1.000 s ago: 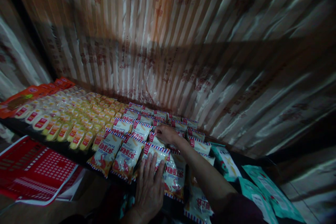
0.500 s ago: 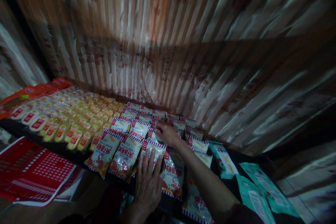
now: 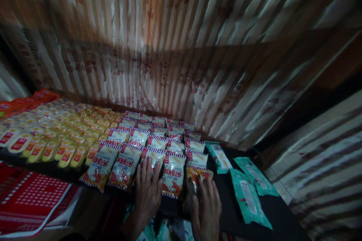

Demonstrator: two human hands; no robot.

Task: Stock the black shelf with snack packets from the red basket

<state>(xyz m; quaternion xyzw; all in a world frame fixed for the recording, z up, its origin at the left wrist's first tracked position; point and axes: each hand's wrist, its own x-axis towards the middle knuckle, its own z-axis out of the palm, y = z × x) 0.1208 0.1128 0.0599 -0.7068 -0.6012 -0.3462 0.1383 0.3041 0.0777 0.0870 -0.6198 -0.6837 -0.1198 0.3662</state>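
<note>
My left hand (image 3: 148,188) lies with fingers stretched flat over the lower part of a white snack bag (image 3: 154,154) in the front row. At the right end of that row, my right hand (image 3: 207,207) has its thumb and fingers around a snack bag (image 3: 198,177) whose orange end points up; the hand covers part of it and the print is blurred. Between my hands stands another snack bag (image 3: 173,173) with red lettering and a striped border. Several matching bags (image 3: 138,137) fill the rows behind.
Small yellow packs (image 3: 76,154) and orange packs (image 3: 42,96) line the left of the black shelf (image 3: 223,196). Teal bags (image 3: 249,196) lie at the right; more teal packs (image 3: 147,231) are below the edge. A red basket (image 3: 31,196) stands lower left, and striped sheeting (image 3: 169,64) hangs behind.
My right hand has drawn back from the middle rows to the front right, where a bag now shows its orange end up. My left hand remains on the front bag. The view has shifted right.
</note>
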